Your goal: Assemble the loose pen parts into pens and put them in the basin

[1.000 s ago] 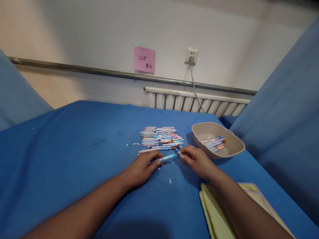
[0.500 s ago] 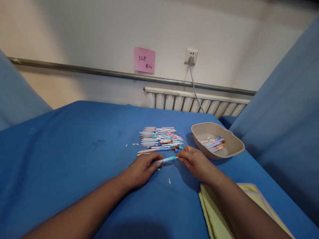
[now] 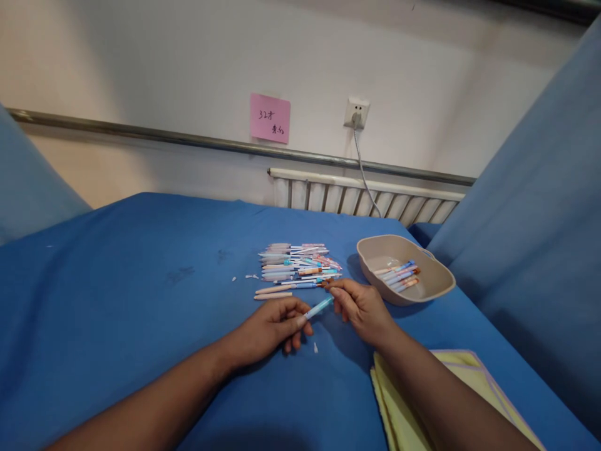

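My left hand (image 3: 275, 327) is closed around a light-blue and teal pen (image 3: 319, 308), thumb on top, with the pen tilted up to the right. At the pen's teal end, my right hand (image 3: 359, 307) pinches with thumb and forefinger. Exactly what sits between those fingertips is too small to make out. Just beyond both hands lies a pile of pens and pen parts (image 3: 300, 260), in pale, blue, brown and pink tones. Two peach-coloured barrels (image 3: 273, 290) lie at its near edge. A small white tip (image 3: 315, 347) rests on the sheet below the pen.
To the right of the pile stands a beige basin (image 3: 434, 279) holding several pens. A folded yellow cloth (image 3: 399, 401) lies under my right forearm. Tiny white bits (image 3: 252, 276) are scattered left of the pile. Blue curtains (image 3: 539, 207) hang at both sides, and a radiator (image 3: 328, 194) stands behind.
The pen has tilted, its teal end now higher and nearer me. My left hand has turned and lowered slightly, its lower fingers spreading. My right hand stays at the pen's end.
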`<action>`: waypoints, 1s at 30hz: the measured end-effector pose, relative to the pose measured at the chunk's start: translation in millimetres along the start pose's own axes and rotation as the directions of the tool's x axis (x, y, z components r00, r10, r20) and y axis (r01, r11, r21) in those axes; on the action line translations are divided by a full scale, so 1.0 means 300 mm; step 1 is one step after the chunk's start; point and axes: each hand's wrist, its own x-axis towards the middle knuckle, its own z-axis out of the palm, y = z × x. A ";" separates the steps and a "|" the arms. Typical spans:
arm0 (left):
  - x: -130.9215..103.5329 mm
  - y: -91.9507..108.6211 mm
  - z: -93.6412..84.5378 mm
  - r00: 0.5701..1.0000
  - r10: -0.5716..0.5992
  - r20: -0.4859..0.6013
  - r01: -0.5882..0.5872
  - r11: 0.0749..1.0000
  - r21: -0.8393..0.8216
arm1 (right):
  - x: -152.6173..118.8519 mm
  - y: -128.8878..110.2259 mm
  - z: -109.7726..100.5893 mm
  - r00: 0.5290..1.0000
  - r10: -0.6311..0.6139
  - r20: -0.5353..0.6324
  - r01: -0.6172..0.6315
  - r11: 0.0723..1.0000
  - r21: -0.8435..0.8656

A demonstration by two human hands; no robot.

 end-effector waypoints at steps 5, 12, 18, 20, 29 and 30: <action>-0.009 0.001 0.018 0.997 -0.037 0.062 0.042 0.996 -0.077 | 0.004 -0.006 -0.002 0.999 -0.020 0.042 0.020 1.000 0.000; -0.001 -0.012 0.019 0.998 -0.013 0.066 0.025 0.982 -0.188 | -0.005 -0.017 -0.004 0.998 0.055 0.038 -0.061 0.982 0.179; 0.006 -0.025 -0.003 0.995 0.020 0.093 0.006 0.960 -0.278 | -0.009 -0.013 -0.011 0.992 0.056 0.117 -0.103 0.888 0.448; 0.006 -0.029 -0.007 0.994 0.035 0.100 -0.005 0.959 -0.283 | -0.008 -0.008 -0.011 0.990 0.044 0.131 -0.100 0.881 0.462; 0.007 -0.038 0.005 0.994 0.072 0.083 -0.046 0.957 -0.285 | 0.000 -0.019 0.012 0.987 0.117 0.113 -0.159 0.845 0.510; 0.008 -0.038 0.007 0.995 0.066 0.080 -0.040 0.955 -0.295 | 0.001 -0.022 0.015 0.987 0.118 0.104 -0.155 0.847 0.509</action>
